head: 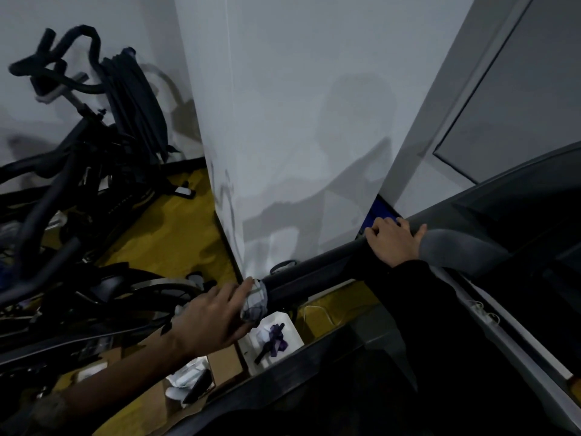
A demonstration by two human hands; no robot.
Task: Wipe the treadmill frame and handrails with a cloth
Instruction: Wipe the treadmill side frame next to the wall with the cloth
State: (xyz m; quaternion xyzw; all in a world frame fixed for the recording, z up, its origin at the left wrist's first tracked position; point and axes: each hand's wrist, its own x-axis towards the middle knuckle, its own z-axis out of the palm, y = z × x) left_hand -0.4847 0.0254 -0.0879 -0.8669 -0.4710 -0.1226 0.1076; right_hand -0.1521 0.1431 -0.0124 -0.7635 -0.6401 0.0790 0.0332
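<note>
Nearest to the camera, the left hand [209,316] reached forward from a bare forearm at the lower left. Its fingers were curled around a pale checked cloth [255,302], and the cloth was pressed over the free end of the dark handrail [317,272]. So the left hand was closed on the cloth, and the cloth covered the tip of the rail like a cap. The thumb was hidden under the hand, so I could not tell how tight the hold was.

Under this hand, on the yellow floor [176,228], lay a white tray [290,333] with a small dark and purple object inside. Cardboard and some white wrapping lay just beside it. The dark edge of the treadmill frame [314,363] ran across the bottom of the view.

Farther along the same handrail, the right hand [393,239] came out of a black sleeve [418,297]. It rested on top of the rail with the fingers bent over the far side and the thumb spread to the right. It held the bare rail only, with no cloth under it. Just behind its fingertips a blue object [379,212] showed.

Behind the rail stood a white pillar [298,121] with shadows on it. Far to the left, an exercise bike [78,146] leaned near the wall.
</note>
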